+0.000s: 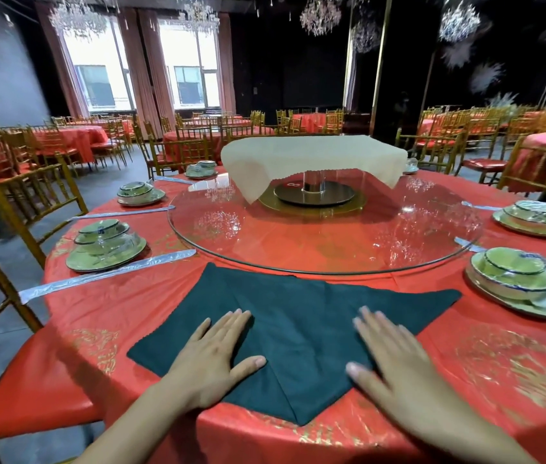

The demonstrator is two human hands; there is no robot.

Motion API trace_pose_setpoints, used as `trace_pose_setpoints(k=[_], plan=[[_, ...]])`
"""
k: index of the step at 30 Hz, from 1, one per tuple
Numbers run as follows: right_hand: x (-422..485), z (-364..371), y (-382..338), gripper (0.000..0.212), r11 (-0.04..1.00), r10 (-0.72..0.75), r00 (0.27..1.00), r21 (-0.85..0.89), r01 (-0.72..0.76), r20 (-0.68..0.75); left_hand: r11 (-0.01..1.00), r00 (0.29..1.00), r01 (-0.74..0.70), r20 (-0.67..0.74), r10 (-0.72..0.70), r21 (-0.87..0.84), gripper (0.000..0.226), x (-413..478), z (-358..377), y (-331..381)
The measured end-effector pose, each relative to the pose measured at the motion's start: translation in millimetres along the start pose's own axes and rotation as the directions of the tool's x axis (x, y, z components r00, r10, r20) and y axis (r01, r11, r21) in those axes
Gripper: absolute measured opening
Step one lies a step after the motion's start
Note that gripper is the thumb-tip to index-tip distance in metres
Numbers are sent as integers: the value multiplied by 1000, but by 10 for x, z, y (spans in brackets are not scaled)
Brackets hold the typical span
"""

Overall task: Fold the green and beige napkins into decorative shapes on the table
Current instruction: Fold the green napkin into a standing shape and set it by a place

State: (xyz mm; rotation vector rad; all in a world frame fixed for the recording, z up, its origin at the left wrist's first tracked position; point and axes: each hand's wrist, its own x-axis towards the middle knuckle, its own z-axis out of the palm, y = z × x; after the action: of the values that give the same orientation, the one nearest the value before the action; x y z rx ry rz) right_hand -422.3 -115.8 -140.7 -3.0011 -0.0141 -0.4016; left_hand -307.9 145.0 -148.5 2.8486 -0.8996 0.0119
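Observation:
A dark green napkin (pixel 298 316) lies flat on the red tablecloth near the table's front edge, folded so one corner points toward me. My left hand (pixel 211 360) presses flat on its left part with straight fingers. My right hand (pixel 399 370) presses flat on its right part, slightly blurred. A beige napkin (pixel 312 155) is draped over a raised stand at the centre of the glass turntable, its corners hanging down.
A round glass turntable (pixel 325 236) fills the table's middle. Place settings of green plates and bowls stand at the left (pixel 106 242) and right (pixel 516 279), with wrapped chopsticks (pixel 107 276) beside them. Gold chairs (pixel 30 202) ring the table (pixel 97 316).

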Motion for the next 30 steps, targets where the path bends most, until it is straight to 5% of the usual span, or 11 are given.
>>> trace_pose_setpoints(k=[2,4,6,8,10,14,18,22,27,30], plan=[[46,-218,243,80,883,290,957,377,-280,33,1000,1000,-1,1,1,-15,127,-2,-3,3],[117,-393,477,45,641,511,855,623,-448,88,1000,1000,-3,-2,3,1,128,2,-5,0],[172,-437,631,11,345,598,768,791,-505,230,1000,1000,-8,-3,8,15,126,12,1,-12],[238,-370,748,14,32,624,691,872,-488,364,1000,1000,-11,-5,11,24,126,22,7,-28],[319,-307,785,17,-75,661,636,878,-472,398,1000,1000,-12,-12,12,27,125,31,10,-46],[479,-217,762,36,-1,699,621,869,-494,354,999,999,-40,-15,41,27,123,46,-54,-34],[584,-175,722,44,206,725,668,871,-446,170,999,999,-43,0,43,-11,110,179,-223,-45],[676,-300,495,14,521,684,720,769,-370,-117,996,997,44,-53,-49,-83,39,532,-300,-78],[878,-453,-206,16,841,427,826,498,-212,-369,985,993,115,21,-114,-130,25,775,-307,-217],[1111,-310,-663,20,964,167,946,246,-98,-277,977,995,102,14,-101,-190,26,793,-311,-282]])
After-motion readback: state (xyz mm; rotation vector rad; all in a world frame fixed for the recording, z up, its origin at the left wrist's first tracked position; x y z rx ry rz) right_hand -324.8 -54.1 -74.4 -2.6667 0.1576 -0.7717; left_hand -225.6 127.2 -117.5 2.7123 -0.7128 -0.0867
